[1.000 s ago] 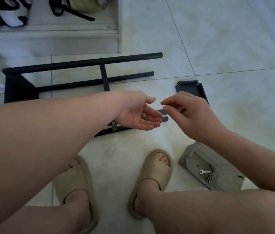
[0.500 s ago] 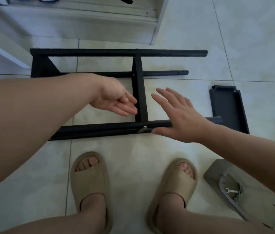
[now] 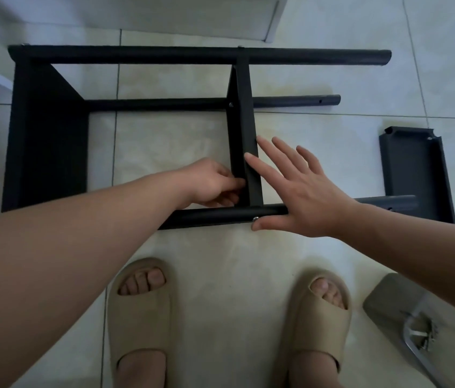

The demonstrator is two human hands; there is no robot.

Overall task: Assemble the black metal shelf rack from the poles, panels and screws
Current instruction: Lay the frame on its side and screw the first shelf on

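Tiled floor (image 3: 318, 121) under everything. Rack (image 3: 47, 130) lies on its side on it, end panel to my left, and three poles show, running left to right: far pole (image 3: 164, 56), middle pole (image 3: 150, 103), near pole (image 3: 215, 215) just ahead of my slippers (image 3: 139, 312). Middle panel (image 3: 241, 121) stands crosswise between the far and near poles.

Loose panel (image 3: 413, 169) lies flat on the floor to the right, at the near pole's free end, well apart from both hands.

Right hand (image 3: 304, 194): released, fingers straight and spread. Palm sits over the near pole, just right of the panel joint. Index tip touches the middle panel's right edge. Thumb lies along the pole's front.

Left hand (image 3: 209, 186): fingers curled, tips against the middle panel's left face, just above the near pole. Can't tell if it's pinching anything.

Grey tray (image 3: 388, 301) at lower right holds a small spanner and screws (image 3: 422, 333).

Screw head (image 3: 255, 219) sits in the near pole's front, at my right thumb tip.
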